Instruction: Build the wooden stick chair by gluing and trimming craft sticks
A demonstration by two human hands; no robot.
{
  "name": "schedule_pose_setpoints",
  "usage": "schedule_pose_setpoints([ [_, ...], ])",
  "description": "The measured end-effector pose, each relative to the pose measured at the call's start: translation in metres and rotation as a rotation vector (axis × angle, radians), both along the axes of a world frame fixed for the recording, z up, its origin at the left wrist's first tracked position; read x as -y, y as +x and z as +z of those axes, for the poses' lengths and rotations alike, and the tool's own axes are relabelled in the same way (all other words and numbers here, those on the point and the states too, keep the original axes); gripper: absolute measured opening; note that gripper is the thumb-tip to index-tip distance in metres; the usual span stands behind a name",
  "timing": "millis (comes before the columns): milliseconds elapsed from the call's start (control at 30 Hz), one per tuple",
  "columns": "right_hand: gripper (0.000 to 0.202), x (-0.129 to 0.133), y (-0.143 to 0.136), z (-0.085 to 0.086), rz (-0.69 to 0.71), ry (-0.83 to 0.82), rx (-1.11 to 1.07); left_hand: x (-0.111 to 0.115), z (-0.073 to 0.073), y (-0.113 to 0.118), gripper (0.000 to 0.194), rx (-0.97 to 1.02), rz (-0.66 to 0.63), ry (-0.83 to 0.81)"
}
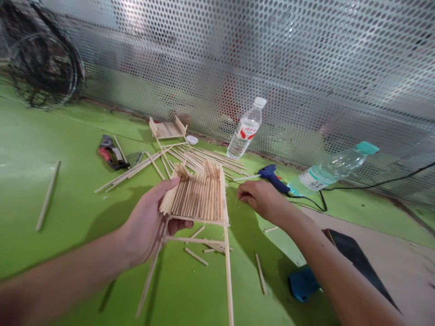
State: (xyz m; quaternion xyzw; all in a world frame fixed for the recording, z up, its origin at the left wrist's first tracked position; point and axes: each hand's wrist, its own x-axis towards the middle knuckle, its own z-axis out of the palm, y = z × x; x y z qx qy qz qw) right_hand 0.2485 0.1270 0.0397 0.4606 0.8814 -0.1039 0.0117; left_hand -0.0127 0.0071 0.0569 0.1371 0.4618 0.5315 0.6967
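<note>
My left hand [149, 217] grips the left side of a small stick-built chair model [195, 197], thumb on top and fingers curled beneath. The model has a slatted panel of thin wooden sticks and long stick legs pointing toward me. To its right, my right hand [254, 197] hovers with fingers curled together; whatever they might hold is too small to make out. A blue glue gun [274, 179] lies just beyond the right hand, with a stick at its end. Many loose wooden sticks [207, 158] are spread behind the model.
Another stick model [168, 130] stands at the back, near red-and-black pliers [110, 154]. An upright bottle [245, 129] and a tilted bottle [331, 170] are near the perforated metal screen [204, 59]. A dark flat object [360, 262] and blue item [302, 284] lie right.
</note>
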Motion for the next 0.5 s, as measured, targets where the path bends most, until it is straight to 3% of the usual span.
schedule_pose_setpoints([
  [133, 0.017, 0.005, 0.011, 0.023, -0.082, 0.126, -0.086, -0.003, 0.002, -0.003, 0.029, -0.125, -0.088, 0.055],
  [333, 0.016, 0.040, 0.019, 0.081, -0.369, 0.550, -0.421, -0.017, -0.004, -0.017, 0.032, -0.135, -0.022, 0.126],
  [433, 0.013, 0.057, 0.026, 0.112, -0.424, 0.721, -0.556, -0.022, -0.007, -0.022, 0.031, -0.097, 0.011, 0.147],
  [500, 0.014, 0.063, 0.040, 0.139, -0.401, 0.766, -0.492, -0.023, -0.008, -0.024, 0.029, -0.075, 0.015, 0.186],
])
